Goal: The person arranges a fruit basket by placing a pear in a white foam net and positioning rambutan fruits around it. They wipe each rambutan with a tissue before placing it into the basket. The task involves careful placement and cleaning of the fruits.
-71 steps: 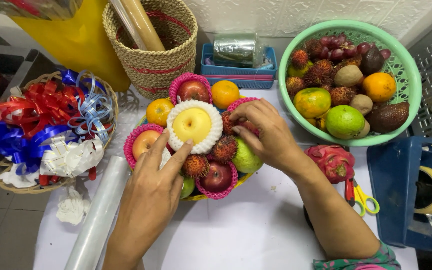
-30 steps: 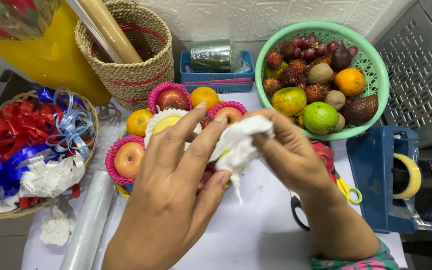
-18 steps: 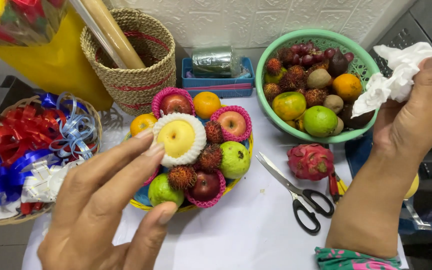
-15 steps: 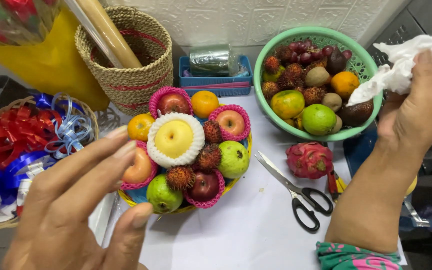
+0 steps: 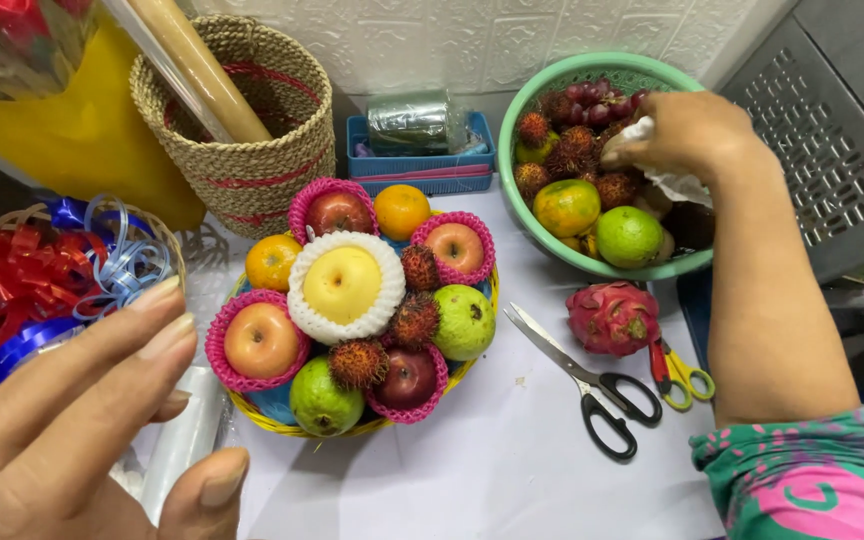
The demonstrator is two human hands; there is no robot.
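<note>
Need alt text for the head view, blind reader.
Right hand holds a crumpled white foam net over a green fruit basket; the left hand hovers open beside an arranged fruit basket, with scissors on the white table.

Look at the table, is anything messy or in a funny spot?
Mostly tidy. One oddity: a pink dragon fruit lies alone on the white table, outside the green bowl and the fruit basket, beside open black scissors. The right hand holds crumpled white paper over the bowl. Nothing looks spilled or broken.
</note>
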